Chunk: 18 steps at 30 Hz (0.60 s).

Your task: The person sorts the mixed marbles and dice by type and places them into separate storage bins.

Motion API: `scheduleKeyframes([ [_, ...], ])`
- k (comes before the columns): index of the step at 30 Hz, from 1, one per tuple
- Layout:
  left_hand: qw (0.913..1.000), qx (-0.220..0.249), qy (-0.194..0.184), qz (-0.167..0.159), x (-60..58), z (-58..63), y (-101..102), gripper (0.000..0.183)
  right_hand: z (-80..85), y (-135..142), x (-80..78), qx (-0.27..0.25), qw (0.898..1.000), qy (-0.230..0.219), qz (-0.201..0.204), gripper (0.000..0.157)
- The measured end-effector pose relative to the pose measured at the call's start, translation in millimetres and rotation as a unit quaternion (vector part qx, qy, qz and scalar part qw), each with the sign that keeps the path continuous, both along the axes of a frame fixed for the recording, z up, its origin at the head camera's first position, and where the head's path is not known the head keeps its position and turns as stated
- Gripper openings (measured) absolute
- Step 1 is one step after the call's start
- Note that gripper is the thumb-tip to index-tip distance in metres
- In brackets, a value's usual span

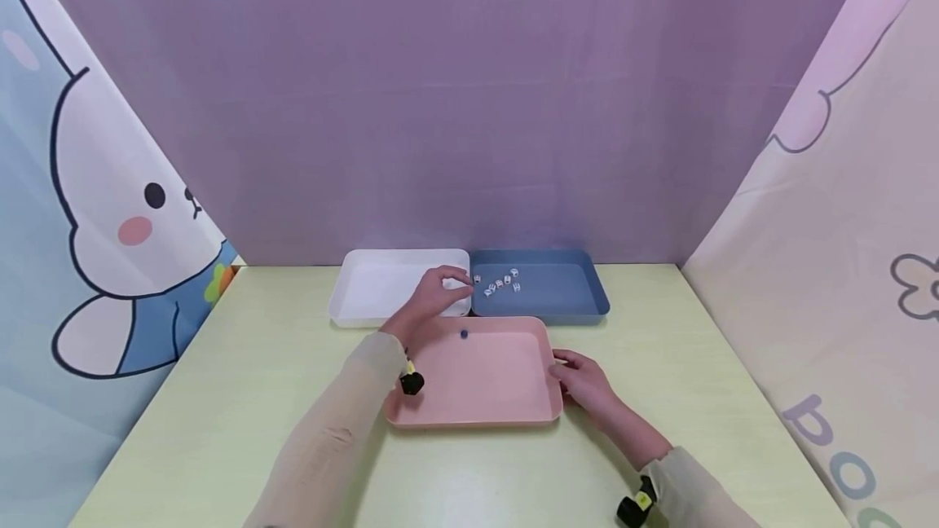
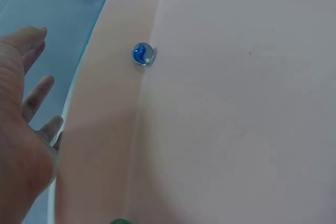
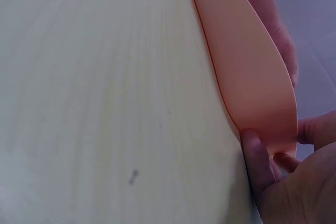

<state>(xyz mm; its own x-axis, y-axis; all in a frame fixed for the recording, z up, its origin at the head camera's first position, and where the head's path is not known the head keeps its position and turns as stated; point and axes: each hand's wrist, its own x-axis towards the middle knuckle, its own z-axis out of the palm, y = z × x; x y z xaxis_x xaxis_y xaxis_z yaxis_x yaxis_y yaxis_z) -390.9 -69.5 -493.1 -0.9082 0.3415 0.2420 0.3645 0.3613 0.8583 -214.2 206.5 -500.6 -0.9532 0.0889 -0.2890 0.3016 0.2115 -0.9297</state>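
Observation:
My left hand (image 1: 438, 292) hovers over the white tray (image 1: 352, 288), its fingertips at the seam with the blue tray (image 1: 572, 312). In the left wrist view its fingers (image 2: 37, 98) are spread, with nothing visible between them. Several small white dice (image 1: 508, 279) lie in the blue tray, one right by those fingertips. A clear glass marble with a blue swirl (image 2: 143, 54) rests in the pink tray (image 1: 506, 381) along its far side. My right hand (image 1: 583, 381) grips the pink tray's right edge, thumb and fingers on either side of the wall.
A small green round thing (image 2: 121, 221) peeks in at the bottom of the left wrist view, inside the pink tray. The three trays stand close together on a pale wooden table (image 1: 660, 324). A purple curtain (image 1: 469, 104) rises behind, with printed cloths (image 1: 132, 235) at both sides.

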Motion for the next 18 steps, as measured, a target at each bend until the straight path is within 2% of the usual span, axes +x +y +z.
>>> scheduleKeyframes([
  [6,0.9976,-0.033,0.001,-0.061,8.3,21.5,7.7,0.015,-1.2,2.6,0.9,-0.012,1.0,0.0,0.0,0.045],
  [11,0.9875,-0.106,0.022,-0.115,13.8,36.2,9.3,0.01,-0.2,1.9,1.5,-0.02,1.0,0.007,0.002,0.046],
  [15,0.9722,-0.188,0.058,-0.128,18.3,42.4,7.1,0.009,1.8,0.0,1.7,-0.019,1.0,0.01,0.009,0.046],
  [16,0.9666,-0.208,0.069,-0.133,20.1,44.2,6.9,0.01,2.1,-0.2,1.8,-0.019,1.0,0.01,0.008,0.046],
  [18,0.9496,-0.259,0.103,-0.144,24.0,47.5,7.3,0.009,2.4,0.0,2.2,-0.019,1.0,0.008,0.004,0.046],
])
